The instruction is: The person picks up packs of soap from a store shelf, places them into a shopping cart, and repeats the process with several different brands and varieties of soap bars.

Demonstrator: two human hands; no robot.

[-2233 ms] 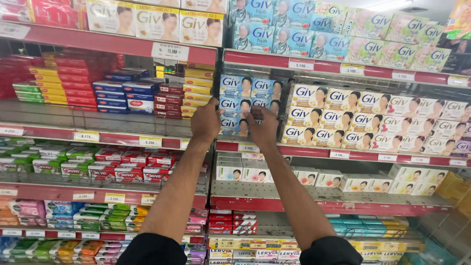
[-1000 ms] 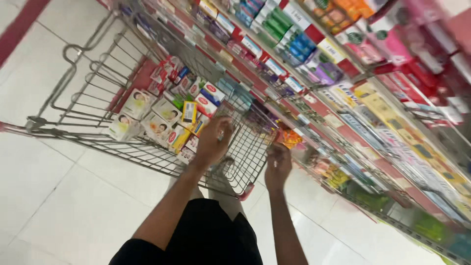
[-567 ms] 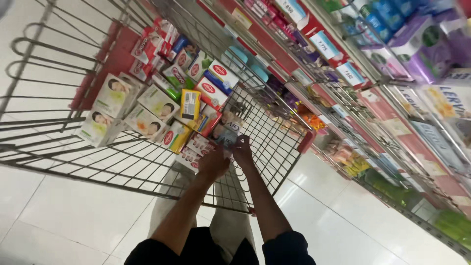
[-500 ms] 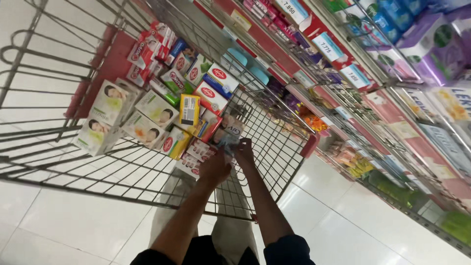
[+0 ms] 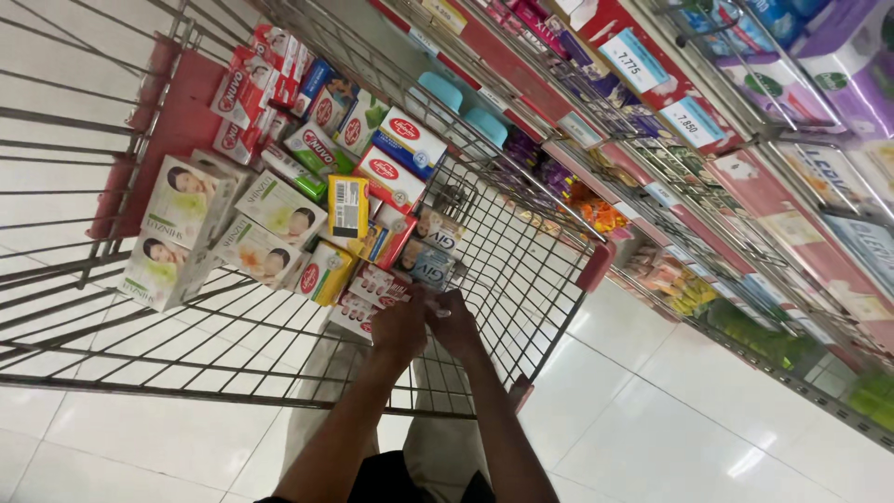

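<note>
Fingers of the left hand [image 5: 399,328] and right hand [image 5: 456,321] curl together over small soap boxes [image 5: 424,265] inside the wire cart [image 5: 521,279], whether gripping one I cannot tell; light, stiff cartons, probably best pinched across their flat faces.

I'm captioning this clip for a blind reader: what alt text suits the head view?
Two bare hands, left hand and right hand, meet over small soap boxes inside a wire shopping trolley, beside stocked shop shelves on a white tiled floor.
</note>
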